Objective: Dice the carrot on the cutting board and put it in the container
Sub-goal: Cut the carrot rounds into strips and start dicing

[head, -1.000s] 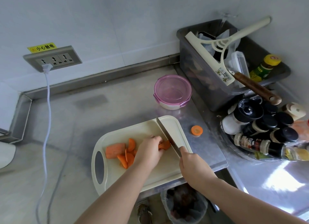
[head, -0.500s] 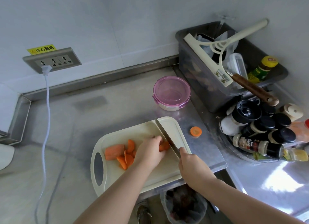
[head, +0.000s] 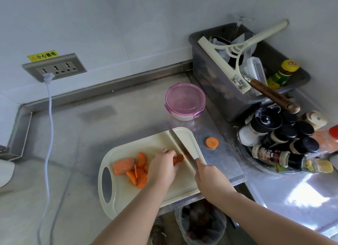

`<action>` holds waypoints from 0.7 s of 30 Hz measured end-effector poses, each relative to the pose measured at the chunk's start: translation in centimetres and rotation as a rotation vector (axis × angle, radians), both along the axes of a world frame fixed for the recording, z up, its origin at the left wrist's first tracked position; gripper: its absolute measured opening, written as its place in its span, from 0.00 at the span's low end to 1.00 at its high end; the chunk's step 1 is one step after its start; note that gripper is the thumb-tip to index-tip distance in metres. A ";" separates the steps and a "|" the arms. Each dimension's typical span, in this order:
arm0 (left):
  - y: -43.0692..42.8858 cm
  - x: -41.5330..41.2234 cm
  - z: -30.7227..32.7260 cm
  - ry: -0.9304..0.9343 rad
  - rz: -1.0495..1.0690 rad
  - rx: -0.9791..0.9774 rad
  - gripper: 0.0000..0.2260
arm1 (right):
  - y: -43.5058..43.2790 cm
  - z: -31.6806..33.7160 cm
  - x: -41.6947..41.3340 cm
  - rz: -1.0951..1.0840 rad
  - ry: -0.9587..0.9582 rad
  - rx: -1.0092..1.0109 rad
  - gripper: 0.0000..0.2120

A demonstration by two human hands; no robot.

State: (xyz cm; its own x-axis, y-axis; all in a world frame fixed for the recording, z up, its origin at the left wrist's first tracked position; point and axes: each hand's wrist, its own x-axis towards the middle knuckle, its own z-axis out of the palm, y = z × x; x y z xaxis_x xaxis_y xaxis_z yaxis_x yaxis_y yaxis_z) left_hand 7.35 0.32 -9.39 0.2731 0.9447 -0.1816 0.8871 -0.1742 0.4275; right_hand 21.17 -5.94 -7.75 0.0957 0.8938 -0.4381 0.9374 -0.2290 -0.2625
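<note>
1. Gripping the handle of the knife (head: 181,145), the right hand (head: 210,177) sits at lower centre of the frame with its fingers clenched round the handle. The blade runs up and to the left across the cutting board (head: 120,204).
2. The left hand (head: 162,168), just left of the blade, pins a short carrot piece (head: 178,159) under curled fingertips. The blade appears to rest against that piece, but the hand hides most of the contact.
3. Cut carrot wedges (head: 140,171) and one uncut carrot chunk (head: 124,166) lie on the board left of the left hand, touching one another.
4. Handling judgement:
   - Carrot is stiff, dense and light.
   - Rounded faces tend to roll, and fresh cut faces are likely to be slippery.
   - Set each piece flat face down.
   - Hold it across the top and sides, with fingertips tucked back from the edge.
   - Diced pieces will scatter easily, so gather them with a cupped hand or on the flat of the blade for transfer.
5. A round carrot end slice (head: 212,142) lies on the steel counter (head: 113,120), right of the board and apart from it.
6. The container (head: 185,100), round and pink, stands on the counter at centre frame, above the board and near it. No carrot is visible in it.
7. Legible writing:
   - A yellow label (head: 43,55) above the wall socket (head: 54,67), upper left of the frame, reads 小心触电.
   - Print on the spice bottles (head: 278,156) at the right edge is too small to read.
</note>
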 end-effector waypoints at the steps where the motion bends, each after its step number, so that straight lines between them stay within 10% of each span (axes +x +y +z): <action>1: 0.0 0.0 0.0 -0.015 0.006 -0.003 0.12 | 0.0 0.1 0.1 -0.004 -0.015 0.016 0.20; 21: 0.1 0.1 0.2 0.072 -0.016 -0.021 0.10 | -1.3 1.5 -1.0 0.027 -0.029 0.013 0.18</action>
